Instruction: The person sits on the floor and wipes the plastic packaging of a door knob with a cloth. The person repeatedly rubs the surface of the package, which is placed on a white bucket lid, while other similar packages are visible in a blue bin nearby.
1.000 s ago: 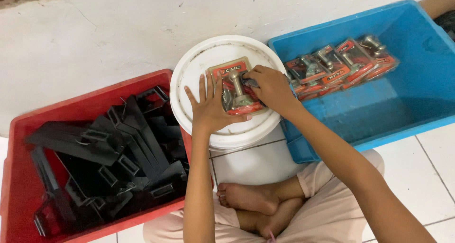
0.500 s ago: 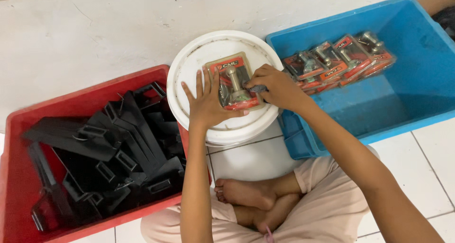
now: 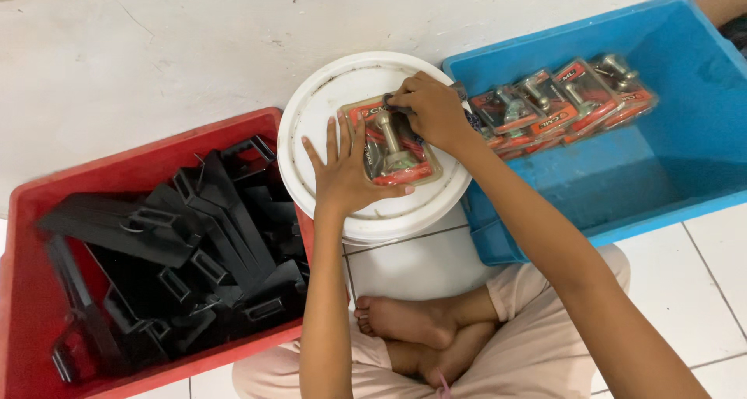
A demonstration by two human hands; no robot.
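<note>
A red-backed blister pack with a metal part (image 3: pixel 395 153) lies flat on the lid of a white bucket (image 3: pixel 327 95) between two bins. My left hand (image 3: pixel 346 173) rests on the pack's left side, fingers spread, pressing it down. At the pack's upper edge my right hand (image 3: pixel 429 111) has its fingers curled over the top, pinching something small and dark that I cannot make out.
A red bin (image 3: pixel 31 204) at the left holds several black plastic brackets (image 3: pixel 194 228). In the blue bin (image 3: pixel 685 173) at the right, a row of several matching blister packs (image 3: pixel 560 99) leans along the far wall. My crossed legs and bare foot (image 3: pixel 405 321) sit on white floor tiles.
The view has shifted slightly. My right hand moved from the pack's right side up to its top edge; my left hand stays flat on the pack.
</note>
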